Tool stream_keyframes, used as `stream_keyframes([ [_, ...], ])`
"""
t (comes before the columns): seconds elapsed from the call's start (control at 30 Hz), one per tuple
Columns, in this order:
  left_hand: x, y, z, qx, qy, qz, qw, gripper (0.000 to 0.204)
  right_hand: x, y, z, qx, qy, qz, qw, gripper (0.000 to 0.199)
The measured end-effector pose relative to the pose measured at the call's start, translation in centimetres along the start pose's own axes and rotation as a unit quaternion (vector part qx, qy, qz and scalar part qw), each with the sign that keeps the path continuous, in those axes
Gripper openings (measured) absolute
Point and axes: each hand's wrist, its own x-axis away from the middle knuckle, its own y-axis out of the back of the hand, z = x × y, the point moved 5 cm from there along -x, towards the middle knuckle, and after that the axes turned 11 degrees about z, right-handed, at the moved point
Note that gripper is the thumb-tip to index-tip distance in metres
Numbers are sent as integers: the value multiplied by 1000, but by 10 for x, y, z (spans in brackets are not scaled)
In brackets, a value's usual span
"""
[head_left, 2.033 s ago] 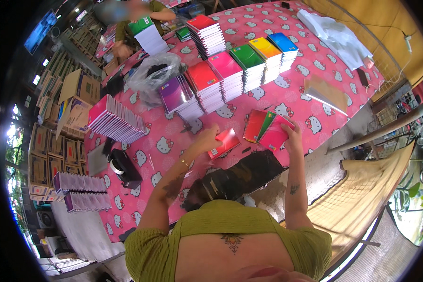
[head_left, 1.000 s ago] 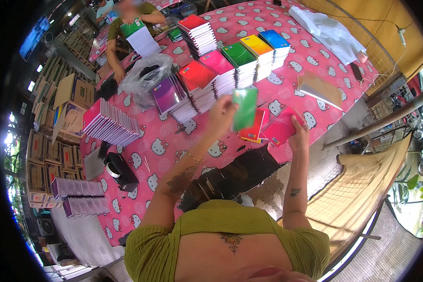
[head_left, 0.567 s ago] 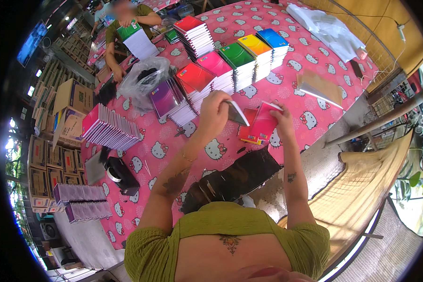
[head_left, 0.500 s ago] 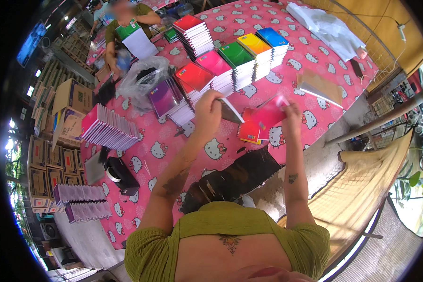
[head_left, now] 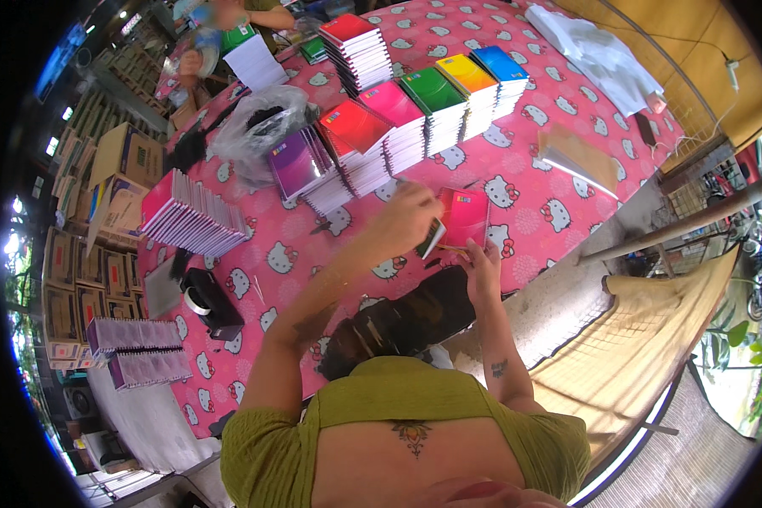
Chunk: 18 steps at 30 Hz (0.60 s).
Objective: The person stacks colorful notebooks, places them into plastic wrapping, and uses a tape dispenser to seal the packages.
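Note:
My left hand (head_left: 411,213) is closed on a small notebook (head_left: 432,239) held edge-on, with a dark side and a pale edge showing. Just right of it a pink notebook (head_left: 466,215) lies face up near the table's front edge. The fingers of my right hand (head_left: 483,264) are bent at the pink notebook's lower edge; what lies under them is partly hidden. Beyond my hands stand stacks of spiral notebooks: purple (head_left: 300,161), red (head_left: 356,127), pink (head_left: 392,103), green (head_left: 433,89), yellow (head_left: 467,74) and blue (head_left: 499,63).
A taller red stack (head_left: 351,34) stands behind. Left are a leaning notebook row (head_left: 190,212), a plastic bag (head_left: 258,127), a black tape dispenser (head_left: 212,305) and cartons (head_left: 131,182). Brown paper (head_left: 580,152) lies right. A co-worker's hand (head_left: 190,63) shows across the table.
The pink notebook has gone from my raised right hand down to the table. My left hand has moved right and nearer with its notebook. The co-worker has shifted.

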Motion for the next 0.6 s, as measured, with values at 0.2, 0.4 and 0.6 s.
stream_keyframes([
  [0.2,-14,-68,0,-163,-167,145,962,27,19,17,11,209,-58,-11,976,58],
  [0.4,-17,-102,19,24,-51,109,992,42,-17,38,30,474,129,-21,871,55],
  [0.6,-108,7,45,-188,29,-147,971,46,-116,-57,141,606,409,-12,683,57],
])
